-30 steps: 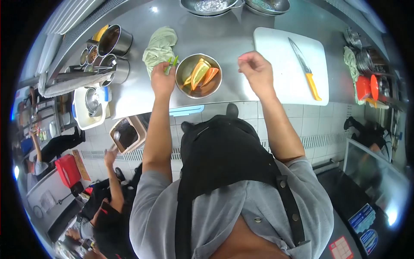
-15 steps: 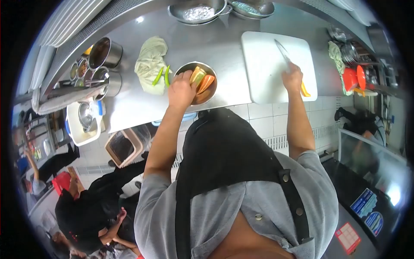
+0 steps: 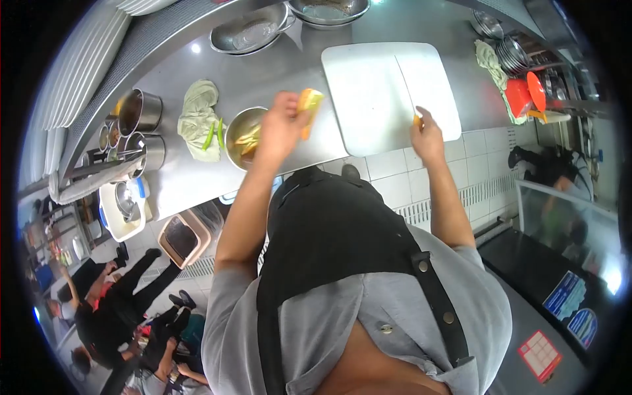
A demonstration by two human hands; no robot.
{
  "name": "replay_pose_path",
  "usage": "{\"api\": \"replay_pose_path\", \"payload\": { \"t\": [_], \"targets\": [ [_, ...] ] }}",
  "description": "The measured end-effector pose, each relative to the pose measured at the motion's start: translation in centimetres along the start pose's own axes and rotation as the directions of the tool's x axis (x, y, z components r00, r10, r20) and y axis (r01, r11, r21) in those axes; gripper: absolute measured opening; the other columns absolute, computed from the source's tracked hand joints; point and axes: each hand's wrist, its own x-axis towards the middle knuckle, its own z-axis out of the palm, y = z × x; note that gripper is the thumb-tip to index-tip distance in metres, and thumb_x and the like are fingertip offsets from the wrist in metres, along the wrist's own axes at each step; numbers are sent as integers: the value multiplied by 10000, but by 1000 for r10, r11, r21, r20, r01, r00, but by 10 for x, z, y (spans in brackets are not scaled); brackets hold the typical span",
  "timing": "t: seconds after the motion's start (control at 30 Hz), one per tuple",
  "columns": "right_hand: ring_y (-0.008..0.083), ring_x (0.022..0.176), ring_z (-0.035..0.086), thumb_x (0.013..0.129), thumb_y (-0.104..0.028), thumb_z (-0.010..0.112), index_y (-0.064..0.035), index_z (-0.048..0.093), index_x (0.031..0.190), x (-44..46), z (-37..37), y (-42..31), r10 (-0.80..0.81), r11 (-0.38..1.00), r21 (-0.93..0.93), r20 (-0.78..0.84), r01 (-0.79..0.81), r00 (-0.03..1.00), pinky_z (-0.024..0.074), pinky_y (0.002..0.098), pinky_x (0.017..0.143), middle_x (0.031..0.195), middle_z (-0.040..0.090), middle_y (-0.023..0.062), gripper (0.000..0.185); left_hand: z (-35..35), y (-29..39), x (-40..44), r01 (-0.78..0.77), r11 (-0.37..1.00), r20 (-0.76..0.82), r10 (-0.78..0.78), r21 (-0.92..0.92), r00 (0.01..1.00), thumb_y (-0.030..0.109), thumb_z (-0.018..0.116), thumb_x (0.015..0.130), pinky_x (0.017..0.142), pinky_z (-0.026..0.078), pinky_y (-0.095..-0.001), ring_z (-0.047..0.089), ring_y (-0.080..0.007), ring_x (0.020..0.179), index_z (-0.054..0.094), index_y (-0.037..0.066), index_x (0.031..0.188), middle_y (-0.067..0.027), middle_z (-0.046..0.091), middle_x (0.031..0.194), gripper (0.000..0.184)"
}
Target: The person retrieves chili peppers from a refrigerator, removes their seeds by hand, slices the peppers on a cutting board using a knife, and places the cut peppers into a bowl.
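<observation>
My left hand (image 3: pixel 283 126) is closed on yellow and orange pepper pieces (image 3: pixel 311 108), held above the counter between the bowl and the cutting board. The metal bowl (image 3: pixel 232 136), partly hidden by my left hand, has more pepper pieces (image 3: pixel 249 139) in it. Two green chillies (image 3: pixel 209 137) lie on a pale cloth (image 3: pixel 198 105) at the bowl's left. My right hand (image 3: pixel 428 137) grips the yellow handle of a knife (image 3: pixel 405 82), whose blade is over the white cutting board (image 3: pixel 362 92) and points away from me.
Metal pots (image 3: pixel 139 112) and a white tub (image 3: pixel 123 227) are at the left. Metal pans (image 3: pixel 247 33) stand along the back. Red containers (image 3: pixel 519 97) and stacked metal bowls (image 3: pixel 512 56) are at the right. Several people (image 3: pixel 99 322) are at the lower left.
My left hand has lifted pepper pieces out of the bowl and moved right. My right hand, empty at first, has taken hold of the knife and shifted it left. The view has shifted too.
</observation>
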Motion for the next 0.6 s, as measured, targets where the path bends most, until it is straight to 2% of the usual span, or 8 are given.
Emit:
{"api": "replay_pose_path", "payload": {
  "t": [0.07, 0.13, 0.23, 0.27, 0.37, 0.5, 0.53, 0.6],
  "targets": [
    [482, 989, 736, 1006, -158, 568, -38, 532, 1524, -24, -11, -2, 22, 998, 59, 116, -29, 993, 585, 536, 905, 1063, 735, 336, 533, 55, 7, 11, 27, 999, 82, -29, 28, 996, 169, 831, 906, 873, 604, -372, 751, -245, 947, 638, 17, 1209, -143, 766, 1061, 390],
    [480, 983, 740, 1038, -159, 538, -85, 431, 1618, -37, -35, -20, 182, 982, -16, 352, -189, 918, 602, 532, 877, 1064, 736, 333, 595, 102, 2, 22, 43, 997, 126, -51, 58, 991, 177, 830, 898, 860, 598, -379, 735, -241, 921, 645, 19, 1183, -134, 750, 1040, 374],
    [484, 974, 736, 1054, -159, 527, -137, 347, 1673, -42, -45, -3, 66, 998, -33, 397, -57, 915, 604, 536, 883, 1046, 738, 321, 645, 151, -2, 21, 49, 988, 96, -63, 144, 993, 176, 826, 876, 844, 588, -393, 705, -241, 875, 654, 26, 1155, -121, 713, 1028, 360],
    [496, 934, 722, 1046, -149, 556, -165, 320, 1690, -44, -56, -10, 125, 986, 45, 454, -163, 882, 584, 546, 882, 1007, 732, 317, 686, 157, 0, 18, 40, 981, 59, -52, 189, 997, 169, 823, 867, 842, 585, -397, 696, -242, 864, 656, 28, 1151, -120, 699, 1030, 359],
    [496, 886, 705, 1029, -130, 589, -180, 303, 1699, -42, -46, 8, -133, 982, 178, 405, 65, 905, 564, 547, 864, 955, 721, 308, 731, 169, 8, 7, 31, 966, -2, -31, 257, 1000, 154, 816, 847, 839, 578, -406, 676, -250, 844, 663, 33, 1152, -121, 673, 1047, 362],
    [490, 870, 699, 998, -96, 609, -103, 338, 1681, -30, -37, 1, -301, 951, 208, 449, 230, 841, 555, 547, 839, 889, 711, 303, 736, 185, 11, 1, 40, 961, -93, -15, 273, 996, 146, 802, 847, 837, 574, -412, 672, -257, 839, 668, 34, 1181, -131, 670, 1060, 376],
    [495, 869, 698, 995, -93, 599, -66, 349, 1670, -27, -34, 1, -336, 940, 206, 451, 270, 826, 553, 559, 839, 891, 709, 315, 720, 187, 12, 2, 33, 963, -105, -5, 267, 994, 148, 800, 850, 840, 575, -412, 678, -259, 850, 670, 33, 1197, -134, 675, 1063, 388],
    [496, 890, 699, 1009, -98, 586, -120, 316, 1691, -22, -32, -2, -271, 963, 150, 534, 225, 801, 542, 555, 856, 920, 721, 305, 734, 190, 11, -1, 23, 967, -117, 7, 253, 993, 152, 797, 855, 847, 576, -412, 689, -263, 872, 672, 30, 1229, -141, 684, 1069, 413]
  ]
}}
